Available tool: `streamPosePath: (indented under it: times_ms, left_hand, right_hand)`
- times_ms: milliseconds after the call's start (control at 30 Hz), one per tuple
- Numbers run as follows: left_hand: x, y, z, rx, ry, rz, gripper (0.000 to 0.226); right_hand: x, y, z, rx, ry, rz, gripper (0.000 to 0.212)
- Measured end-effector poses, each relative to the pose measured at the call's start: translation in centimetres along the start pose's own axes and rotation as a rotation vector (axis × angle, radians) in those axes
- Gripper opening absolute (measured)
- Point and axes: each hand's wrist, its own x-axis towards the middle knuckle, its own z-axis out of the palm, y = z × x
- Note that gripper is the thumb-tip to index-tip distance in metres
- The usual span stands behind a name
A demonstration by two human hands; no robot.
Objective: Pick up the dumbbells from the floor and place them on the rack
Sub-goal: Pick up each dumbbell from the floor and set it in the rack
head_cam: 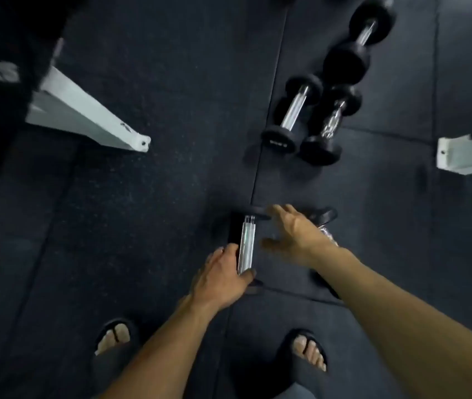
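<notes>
A: Our left hand (223, 276) curled around the near end of a dumbbell (245, 247)'s chrome handle on the dark floor (157, 197).

B: And our right hand (292, 234) hung spread above a second dumbbell (328, 223) just beside it. Three more dumbbells (293, 109) lay farther off, between the white rack feet (90, 116)

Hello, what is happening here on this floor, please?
A person is bending over a dark gym floor to collect dumbbells. The left hand is closing around the chrome handle of the nearest dumbbell. The right hand is open, reaching over a second dumbbell beside it. Three more dumbbells lie farther away. None looks lifted yet.
</notes>
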Motion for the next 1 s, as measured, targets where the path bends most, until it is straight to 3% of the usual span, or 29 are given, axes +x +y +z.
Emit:
streamPosePath:
  times_ms: [300,533,800,1000]
  left_hand:
    - [8.3,-2.3,5.0,-0.31,-0.007,-0.054,0.067]
    - [10.7,-2.7,6.3,-0.5,-0.032,-0.19,0.064]
    - [7.0,-1.8,4.4,-0.529,-0.022,-0.141,0.06]
    - [0.5,2.3,-1.6,-0.522,-0.032,-0.101,0.062]
  right_hand:
    - [9.5,3.7,4.7,0.11,0.111,-0.042,0.071]
    - [12.2,4.1,6.1,0.216,0.177,-0.082,0.03]
    - [9.4,3.2,4.3,0.326,0.141,-0.1,0.025]
    - [2.8,-1.0,-2.3,0.371,0.145,-0.127,0.016]
